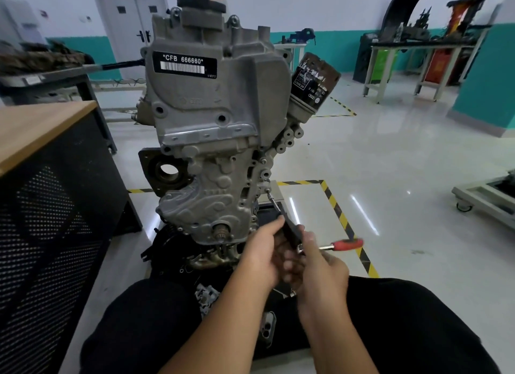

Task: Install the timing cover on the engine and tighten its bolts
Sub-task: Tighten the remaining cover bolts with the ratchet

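Note:
The grey engine [211,128] stands upright in front of me, its silver timing cover [206,203] seated on the lower front face. A thin extension bar [274,203] runs from a bolt on the cover's right edge down to a dark tool body [292,235]. My left hand [264,251] grips that dark body just below the bar. My right hand [320,267] holds the ratchet head, whose red handle [348,244] sticks out to the right. Both hands sit close together, low and right of the cover.
A wood-topped cabinet with black mesh sides [55,195] stands close on the left. An oil filter [315,80] juts from the engine's upper right. Yellow-black floor tape [337,209] marks the bay. Small metal parts [204,295] and a phone [269,325] lie between my legs. Workbenches stand at the back.

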Tool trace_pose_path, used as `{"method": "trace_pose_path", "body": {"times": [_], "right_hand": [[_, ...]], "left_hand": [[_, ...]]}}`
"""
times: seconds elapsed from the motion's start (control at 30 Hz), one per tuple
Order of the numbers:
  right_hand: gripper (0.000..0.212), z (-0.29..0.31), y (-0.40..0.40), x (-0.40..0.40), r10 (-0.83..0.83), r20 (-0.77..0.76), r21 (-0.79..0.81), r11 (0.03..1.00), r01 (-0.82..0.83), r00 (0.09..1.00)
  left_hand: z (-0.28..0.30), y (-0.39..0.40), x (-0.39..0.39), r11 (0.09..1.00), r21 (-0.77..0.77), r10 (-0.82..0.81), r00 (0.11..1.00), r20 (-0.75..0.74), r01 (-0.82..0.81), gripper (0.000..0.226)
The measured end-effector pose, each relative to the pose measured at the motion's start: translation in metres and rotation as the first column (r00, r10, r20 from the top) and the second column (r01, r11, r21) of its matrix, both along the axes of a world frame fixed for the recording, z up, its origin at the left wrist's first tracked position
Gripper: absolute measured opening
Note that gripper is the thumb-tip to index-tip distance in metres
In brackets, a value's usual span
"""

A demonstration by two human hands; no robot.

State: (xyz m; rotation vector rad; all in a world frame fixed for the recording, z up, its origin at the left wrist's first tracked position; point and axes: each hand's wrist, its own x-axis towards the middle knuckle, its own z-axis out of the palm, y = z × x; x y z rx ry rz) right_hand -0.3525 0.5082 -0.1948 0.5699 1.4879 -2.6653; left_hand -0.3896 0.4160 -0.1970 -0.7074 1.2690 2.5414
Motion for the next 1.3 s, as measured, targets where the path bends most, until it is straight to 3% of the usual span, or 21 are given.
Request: {"method": "trace_pose_path", "body": {"times": [0.03, 0.07, 0.13, 0.2, 0.33, 0.4, 0.43, 0.47, 0.5, 0.57, 0.63, 0.7, 0.8, 0.83, 0.9, 0.97, 1.07, 1.13, 1.2, 1.23, 1.3], "right_hand": [[0.027, 0.001, 0.001, -0.001, 0.006, 0.050, -0.073, 0.997, -0.002, 0.999], [0.025, 0.000, 0.001, -0.003, -0.005, 0.054, -0.020, 1.000, 0.006, 0.999], [0.009, -0.009, 0.000, -0.004, -0.047, -0.058, 0.388, 0.919, 0.066, 0.997], [0.014, -0.015, -0.003, -0.003, -0.045, -0.145, 0.588, 0.799, 0.123, 0.988], [0.017, -0.013, -0.005, 0.000, -0.032, -0.117, 0.530, 0.843, 0.090, 0.993], [0.025, -0.002, -0.004, 0.001, 0.040, 0.021, 0.177, 0.983, -0.043, 0.999], [0.026, 0.001, -0.002, 0.000, 0.085, 0.088, 0.028, 0.996, -0.087, 0.993], [0.024, 0.002, 0.000, 0.000, 0.120, 0.114, 0.022, 0.992, -0.123, 0.986], [0.020, 0.001, 0.003, -0.001, 0.143, 0.095, 0.172, 0.972, -0.158, 0.985], [0.014, -0.007, 0.006, -0.002, 0.139, 0.000, 0.640, 0.761, -0.107, 0.990], [0.020, -0.009, 0.004, -0.001, 0.057, -0.134, 0.785, 0.616, 0.071, 0.989], [0.023, -0.009, -0.003, 0.004, 0.007, -0.141, 0.712, 0.695, 0.097, 0.990], [0.039, -0.005, -0.009, 0.005, -0.022, 0.044, 0.330, 0.944, 0.006, 0.999], [0.043, -0.002, -0.008, 0.005, -0.020, 0.100, 0.229, 0.973, -0.004, 0.995], [0.036, -0.002, -0.003, 0.002, -0.006, 0.080, 0.363, 0.931, -0.024, 0.997], [0.024, -0.002, 0.001, 0.003, 0.021, -0.023, 0.675, 0.737, 0.000, 1.000], [0.025, 0.006, 0.000, 0.009, 0.080, -0.142, 0.809, 0.583, 0.070, 0.987], [0.030, 0.008, -0.003, 0.009, 0.051, -0.073, 0.657, 0.754, 0.009, 0.996], [0.038, 0.014, -0.006, 0.010, 0.065, 0.066, 0.292, 0.953, -0.082, 0.996], [0.039, 0.016, -0.006, 0.010, 0.073, 0.128, 0.164, 0.982, -0.094, 0.989], [0.034, 0.011, -0.005, 0.010, 0.065, 0.121, 0.227, 0.969, -0.092, 0.990]], "left_hand": [[-0.002, 0.000, 0.000, 1.000, 0.016, -0.013, 1.000, 0.010, 0.013, 0.040], [-0.003, 0.000, 0.001, 1.000, 0.010, -0.006, 1.000, 0.015, 0.006, 0.039], [-0.005, 0.002, 0.002, 0.998, -0.040, 0.047, 0.999, -0.023, -0.048, 0.034], [-0.006, 0.005, 0.001, 0.993, -0.077, 0.083, 0.994, -0.067, -0.088, 0.029], [-0.001, 0.001, 0.002, 0.997, -0.071, 0.038, 0.998, -0.052, -0.042, 0.032], [0.001, 0.000, 0.004, 1.000, -0.031, 0.002, 0.999, -0.040, -0.003, 0.028], [0.000, -0.001, 0.003, 0.999, -0.028, 0.021, 0.998, -0.052, -0.023, 0.021], [0.001, 0.000, 0.003, 0.998, -0.031, 0.046, 0.997, -0.066, -0.048, 0.014], [0.001, 0.001, 0.002, 0.997, -0.035, 0.067, 0.994, -0.086, -0.070, 0.009], [-0.001, 0.004, 0.000, 0.994, -0.041, 0.092, 0.989, -0.117, -0.097, 0.008], [-0.005, 0.004, -0.002, 0.992, -0.062, 0.098, 0.984, -0.148, -0.108, 0.011], [-0.010, 0.003, -0.002, 0.991, -0.064, 0.104, 0.981, -0.165, -0.116, 0.013], [-0.011, -0.002, 0.002, 0.997, -0.041, 0.061, 0.988, -0.142, -0.067, 0.016], [-0.012, -0.004, 0.002, 0.998, -0.036, 0.054, 0.989, -0.137, -0.060, 0.017], [-0.009, -0.005, 0.003, 0.997, -0.018, 0.066, 0.985, -0.159, -0.070, 0.018], [-0.009, -0.004, 0.003, 0.995, 0.001, 0.102, 0.978, -0.184, -0.104, 0.018], [-0.007, -0.004, 0.005, 0.989, -0.018, 0.138, 0.971, -0.194, -0.144, 0.008], [-0.006, -0.004, 0.007, 0.995, -0.015, 0.101, 0.986, -0.136, -0.104, 0.021], [-0.003, -0.003, 0.007, 0.998, 0.028, 0.059, 0.996, -0.064, -0.057, 0.031], [-0.003, -0.004, 0.005, 0.998, 0.032, 0.052, 0.998, -0.043, -0.051, 0.033], [-0.003, -0.001, 0.004, 0.994, 0.091, 0.054, 0.998, -0.017, -0.052, 0.028]]}}
